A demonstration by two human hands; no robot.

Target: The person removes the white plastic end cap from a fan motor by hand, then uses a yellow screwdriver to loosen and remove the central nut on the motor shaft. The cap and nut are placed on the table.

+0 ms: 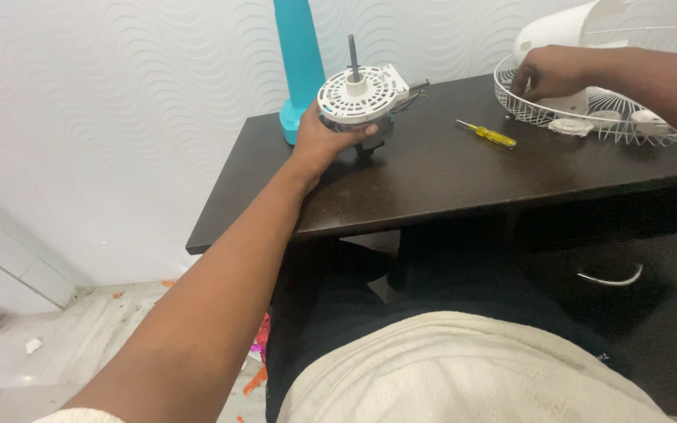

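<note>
Two hands worked: left hand (324, 139) clasped the dense, rigid fan motor (360, 98) under its housing; right hand (548, 72) pinched the springy wire guard (581, 117).

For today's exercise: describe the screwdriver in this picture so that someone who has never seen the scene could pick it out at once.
Start at the dark table. Between the white fan motor in the left hand and the wire fan guard under the right hand lies the screwdriver. It alone is yellow-handled, thin and lying loose.
</note>
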